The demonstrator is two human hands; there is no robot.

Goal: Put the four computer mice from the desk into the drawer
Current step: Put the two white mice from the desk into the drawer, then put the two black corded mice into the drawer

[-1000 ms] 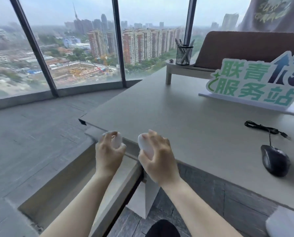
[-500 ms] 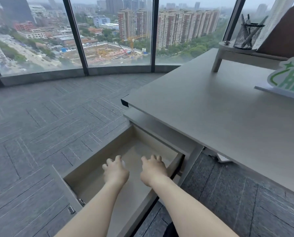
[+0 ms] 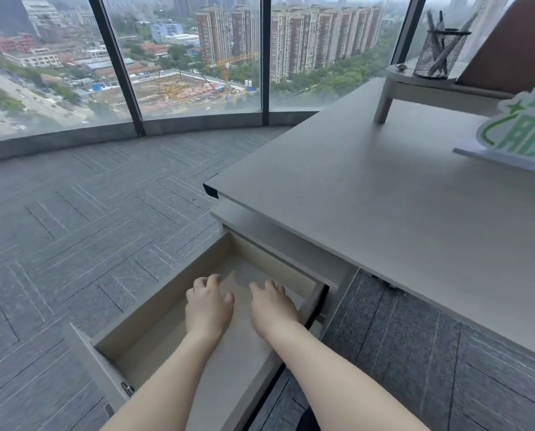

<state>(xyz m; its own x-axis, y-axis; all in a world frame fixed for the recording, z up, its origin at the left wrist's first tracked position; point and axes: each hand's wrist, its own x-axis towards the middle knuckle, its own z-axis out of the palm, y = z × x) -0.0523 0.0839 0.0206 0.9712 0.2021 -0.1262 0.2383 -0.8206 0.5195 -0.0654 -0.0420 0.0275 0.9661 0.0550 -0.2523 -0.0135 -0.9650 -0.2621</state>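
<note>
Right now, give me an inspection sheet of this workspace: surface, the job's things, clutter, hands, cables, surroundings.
Surface: desk top pale, the part in view bare at its near corner.
Job's things: drawer pulled open below the desk corner; no mouse can be made out, the hands cover the spot where one might lie.
Clutter: mesh pen cup on a small riser; green and white sign at the desk's right edge.
Hands: left hand and right hand both reach into the drawer, backs up, fingers curled; what each grip holds is hidden.
Cables: nothing seen.
Surroundings: grey carpet tiles; curved window wall onto a city view.
</note>
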